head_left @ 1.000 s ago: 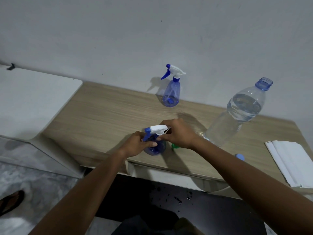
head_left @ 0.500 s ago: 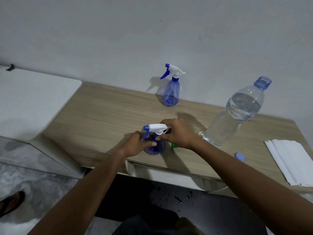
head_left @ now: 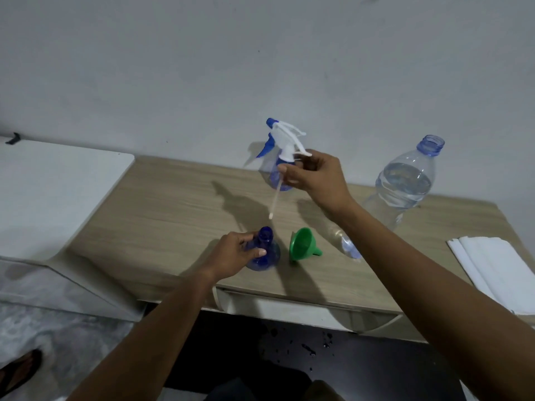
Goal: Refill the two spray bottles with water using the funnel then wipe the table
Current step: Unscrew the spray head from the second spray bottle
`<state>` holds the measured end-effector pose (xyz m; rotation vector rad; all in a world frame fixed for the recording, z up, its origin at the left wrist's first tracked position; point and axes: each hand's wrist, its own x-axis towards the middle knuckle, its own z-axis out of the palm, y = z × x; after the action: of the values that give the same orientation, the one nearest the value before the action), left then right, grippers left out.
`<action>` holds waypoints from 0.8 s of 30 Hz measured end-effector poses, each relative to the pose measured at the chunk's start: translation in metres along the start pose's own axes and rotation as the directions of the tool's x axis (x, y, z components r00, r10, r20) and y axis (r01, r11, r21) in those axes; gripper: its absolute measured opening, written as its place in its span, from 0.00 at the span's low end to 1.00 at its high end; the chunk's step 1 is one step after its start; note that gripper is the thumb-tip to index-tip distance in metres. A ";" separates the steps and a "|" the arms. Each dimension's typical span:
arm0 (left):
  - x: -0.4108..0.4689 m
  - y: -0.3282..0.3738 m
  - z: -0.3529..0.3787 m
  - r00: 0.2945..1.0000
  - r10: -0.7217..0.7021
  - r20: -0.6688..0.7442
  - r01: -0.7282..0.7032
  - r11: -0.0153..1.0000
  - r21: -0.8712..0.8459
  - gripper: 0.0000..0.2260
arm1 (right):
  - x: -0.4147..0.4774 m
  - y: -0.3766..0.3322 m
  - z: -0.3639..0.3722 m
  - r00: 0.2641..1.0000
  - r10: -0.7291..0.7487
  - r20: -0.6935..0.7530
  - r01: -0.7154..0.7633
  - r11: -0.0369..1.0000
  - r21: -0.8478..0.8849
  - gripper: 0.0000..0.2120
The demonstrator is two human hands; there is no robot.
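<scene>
My left hand (head_left: pixel 236 254) grips the near spray bottle (head_left: pixel 265 251), a small blue bottle standing on the wooden table (head_left: pixel 173 212) with its neck uncovered. Above and behind it, my right hand (head_left: pixel 314 176) holds up its white and blue spray head (head_left: pixel 285 140); the dip tube hangs down clear of the neck. The second spray bottle (head_left: pixel 272 179) stands by the wall, mostly hidden behind the lifted head and my right hand. A green funnel (head_left: pixel 302 246) lies on its side just right of the near bottle.
A large clear water bottle (head_left: pixel 405 183), uncapped and mostly full, stands at the back right. Its blue cap (head_left: pixel 351 251) lies near my right forearm. Folded white cloths (head_left: pixel 498 270) sit at the table's right edge. A white cabinet (head_left: pixel 58 183) adjoins the left side.
My right hand has pulled the spray head off the near bottle and raised it up and back. The funnel, hidden before, now shows. My left hand still holds the bottle.
</scene>
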<state>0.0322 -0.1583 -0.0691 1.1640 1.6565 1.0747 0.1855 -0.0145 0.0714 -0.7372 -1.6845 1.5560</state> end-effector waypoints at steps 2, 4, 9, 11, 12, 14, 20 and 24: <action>0.000 0.003 0.001 1.000 0.013 -0.023 -0.012 0.999 0.046 0.17 | 0.009 -0.007 -0.007 0.995 -0.054 -0.086 0.053 0.998 -0.017 0.09; 0.000 0.006 0.003 0.999 0.035 -0.039 -0.032 0.996 0.083 0.16 | 0.018 -0.005 -0.016 0.978 -0.120 -0.170 0.093 0.983 -0.157 0.12; 0.000 0.012 0.006 0.996 0.062 -0.058 -0.057 0.994 0.089 0.14 | 0.024 0.050 -0.033 0.984 -0.050 -0.171 -0.073 0.760 -0.646 0.15; 0.001 0.010 0.009 0.996 0.065 -0.067 -0.062 0.996 0.059 0.15 | 0.023 0.078 -0.037 0.986 0.042 -0.162 -0.149 0.664 -0.733 0.14; 0.002 0.008 0.010 0.995 0.066 -0.071 -0.063 0.997 0.042 0.16 | 0.023 0.090 -0.038 0.985 0.083 -0.153 -0.172 0.619 -0.766 0.13; 0.003 0.005 0.011 0.996 0.052 -0.076 -0.053 0.999 -0.011 0.16 | 0.027 0.108 -0.039 0.977 0.159 -0.141 -0.206 0.551 -0.809 0.10; 0.010 -0.004 0.014 0.997 0.032 -0.073 -0.040 0.993 -0.114 0.21 | 0.036 0.126 -0.041 0.936 0.312 -0.165 -0.323 0.573 -0.753 0.12; 0.012 -0.006 0.016 0.996 0.052 -0.075 -0.062 0.988 -0.141 0.22 | 0.029 0.133 -0.045 0.919 0.359 -0.162 -0.372 0.658 -0.654 0.14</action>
<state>0.0428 -0.1448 -0.0811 1.0964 1.5804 1.2632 0.1971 0.0499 -0.0557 -1.5482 -2.2118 1.1252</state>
